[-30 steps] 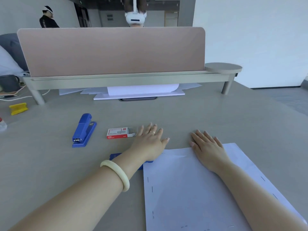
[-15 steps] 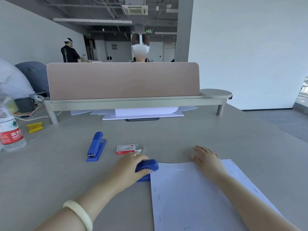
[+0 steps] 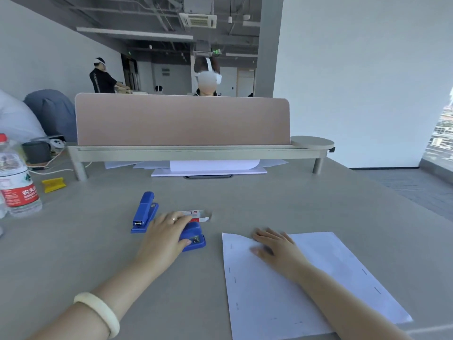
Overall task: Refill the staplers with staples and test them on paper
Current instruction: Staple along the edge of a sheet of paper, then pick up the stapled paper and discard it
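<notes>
My left hand (image 3: 164, 235) is closed around a small blue stapler (image 3: 194, 235) on the grey desk, left of the paper. A second blue stapler (image 3: 144, 212) lies just beyond and left of that hand. Behind my fingers sits a red and white staple box (image 3: 196, 215), partly hidden. The white paper sheets (image 3: 294, 285) lie at the right, with several staples along their left and right edges. My right hand (image 3: 277, 246) rests flat on the paper's upper left part, fingers spread.
A water bottle (image 3: 17, 182) stands at the far left edge. A yellow object (image 3: 53, 184) lies near the shelf leg. A raised shelf with a pink divider (image 3: 182, 120) crosses the back of the desk, with papers (image 3: 210, 166) under it. People stand beyond the divider.
My head has lifted, so the view shows more of the room. My left hand has taken hold of the small stapler and carried it left, off the paper's edge. My right hand stays on the paper.
</notes>
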A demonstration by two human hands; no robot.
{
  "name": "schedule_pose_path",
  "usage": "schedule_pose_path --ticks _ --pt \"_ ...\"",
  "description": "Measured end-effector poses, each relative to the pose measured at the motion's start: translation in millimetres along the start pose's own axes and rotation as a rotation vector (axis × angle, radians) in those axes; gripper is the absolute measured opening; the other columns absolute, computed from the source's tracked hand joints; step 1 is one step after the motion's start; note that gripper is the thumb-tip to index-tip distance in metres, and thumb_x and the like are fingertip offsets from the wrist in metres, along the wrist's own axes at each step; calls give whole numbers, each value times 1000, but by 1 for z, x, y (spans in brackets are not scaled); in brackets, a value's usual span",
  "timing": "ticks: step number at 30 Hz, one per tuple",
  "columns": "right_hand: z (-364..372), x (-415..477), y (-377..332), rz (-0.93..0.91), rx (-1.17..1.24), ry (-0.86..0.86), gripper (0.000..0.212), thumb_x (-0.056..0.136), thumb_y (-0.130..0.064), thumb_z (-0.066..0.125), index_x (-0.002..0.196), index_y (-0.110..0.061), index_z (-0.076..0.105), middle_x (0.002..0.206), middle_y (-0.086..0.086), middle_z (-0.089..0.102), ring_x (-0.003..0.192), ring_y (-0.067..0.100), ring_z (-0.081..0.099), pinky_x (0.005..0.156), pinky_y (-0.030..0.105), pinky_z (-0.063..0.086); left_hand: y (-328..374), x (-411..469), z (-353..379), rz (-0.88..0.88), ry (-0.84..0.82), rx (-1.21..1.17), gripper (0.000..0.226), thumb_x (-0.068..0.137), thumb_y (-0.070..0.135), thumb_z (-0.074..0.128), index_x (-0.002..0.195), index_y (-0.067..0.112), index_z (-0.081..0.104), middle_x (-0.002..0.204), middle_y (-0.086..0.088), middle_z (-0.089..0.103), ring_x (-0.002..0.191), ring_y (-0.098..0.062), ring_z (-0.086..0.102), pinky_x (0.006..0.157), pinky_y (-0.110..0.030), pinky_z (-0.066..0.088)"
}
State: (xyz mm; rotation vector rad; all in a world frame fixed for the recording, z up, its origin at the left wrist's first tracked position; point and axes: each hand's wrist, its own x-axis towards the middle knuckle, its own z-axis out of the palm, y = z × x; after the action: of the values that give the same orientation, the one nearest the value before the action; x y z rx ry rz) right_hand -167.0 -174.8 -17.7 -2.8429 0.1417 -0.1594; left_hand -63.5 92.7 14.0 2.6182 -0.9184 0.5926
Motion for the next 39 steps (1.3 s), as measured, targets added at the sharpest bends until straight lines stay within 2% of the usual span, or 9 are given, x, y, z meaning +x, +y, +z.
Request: schedule_pose_path --ticks 4,11,17,20,23,25,33,36,39 --pt "-4 -2 -1 18 84 55 35 96 -34 42 128 -27 57 142 -16 47 135 7 35 111 25 26 22 0 12 251 92 57 60 48 24 87 103 29 63 102 14 68 104 -11 41 89 -23 27" --pt "-6 -2 -2 84 281 157 15 89 -16 56 91 -15 71 108 -11 69 104 8 59 84 22 43 28 10 28 367 9 94 78 38 28 91 107 32 55 95 14 65 99 -9 41 98 -33 25" --pt "-12 -2 4 54 586 79 18 88 -9 60 73 -16 70 82 -21 71 84 -4 63 75 12 43 44 19 26 345 -120 -305 62 73 6 69 125 37 53 115 17 61 109 1 44 98 -20 34" --pt "-21 1 2 -16 650 15 12 87 -11 62 80 -11 72 97 7 71 98 18 63 85 21 45 54 23 11 277 -274 -518 42 79 -4 54 97 31 70 98 19 67 95 -1 59 85 -22 47" --pt "-42 -3 -7 -99 665 -59 24 89 -13 62 98 -33 71 107 -20 68 105 -12 56 90 7 40 59 30 -7 218 -242 -541 32 79 -4 54 80 22 72 84 15 69 83 -3 62 74 -18 48" --pt "-66 -6 -10 -74 648 -30 31 92 -21 56 121 -34 59 119 -32 57 122 -10 45 88 -1 35 63 36 -23 164 -163 -505 26 81 4 53 78 23 71 74 20 63 79 -7 58 63 -12 39" --pt "-126 -75 12 -111 906 -158 74 74 -74 49 136 -37 43 138 -20 51 133 -3 40 115 35 25 60 73 -86 -46 -106 -62 25 75 4 48 54 13 37 61 -1 37 56 -19 29 47 -27 14" --pt "-133 -87 -4 -167 914 -190 94 61 -73 65 141 -32 35 142 -16 48 134 -2 38 109 31 29 75 80 -96 -113 -253 -100 13 75 9 56 66 15 48 75 -1 45 61 -20 33 48 -26 21" --pt "-140 -80 -21 -90 772 14 60 68 -44 75 124 -39 54 122 -26 62 118 -9 52 96 18 40 90 82 -107 -61 -343 -164 16 75 16 61 62 15 50 75 -1 48 61 -19 36 50 -25 24"
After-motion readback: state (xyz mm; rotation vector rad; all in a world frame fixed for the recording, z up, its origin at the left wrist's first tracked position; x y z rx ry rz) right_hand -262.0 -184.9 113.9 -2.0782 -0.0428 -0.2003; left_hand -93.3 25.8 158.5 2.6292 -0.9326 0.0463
